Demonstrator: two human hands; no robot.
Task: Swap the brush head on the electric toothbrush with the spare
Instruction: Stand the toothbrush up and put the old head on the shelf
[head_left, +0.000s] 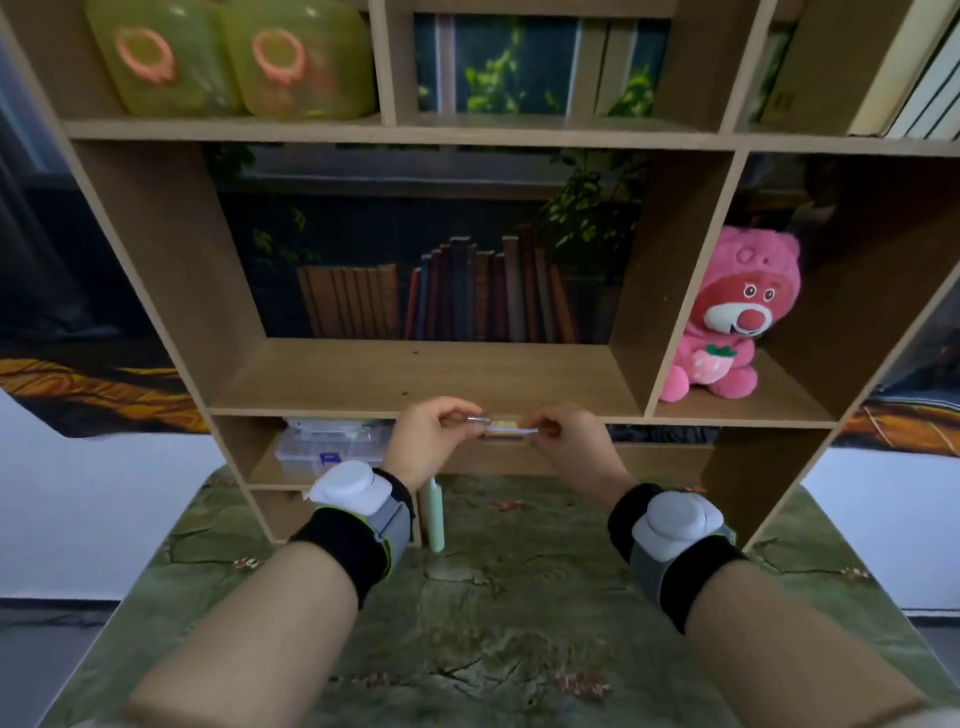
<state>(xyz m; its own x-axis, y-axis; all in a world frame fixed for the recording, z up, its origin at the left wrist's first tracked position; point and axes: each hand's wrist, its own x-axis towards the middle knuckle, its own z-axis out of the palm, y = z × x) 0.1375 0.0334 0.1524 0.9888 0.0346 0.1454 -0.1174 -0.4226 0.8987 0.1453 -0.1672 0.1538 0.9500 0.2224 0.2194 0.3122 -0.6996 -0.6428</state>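
My left hand (434, 441) and my right hand (566, 441) are raised together in front of the shelf edge. The right hand pinches a white brush head (511, 428) with pale yellow bristles, held sideways. The left hand pinches a small piece with a shiny metal-looking tip (478, 417) that points at the brush head; the two ends are almost touching. My fingers hide most of both pieces. A pale green toothbrush handle (435, 514) lies on the table just below my left wrist, partly covered by it.
The wooden shelf unit (426, 400) stands on the green patterned table (493, 623) right behind my hands. A clear plastic box (332, 447) sits in its low compartment. A pink plush bear (727, 322) occupies the right compartment, and two green jugs (234, 57) stand on top.
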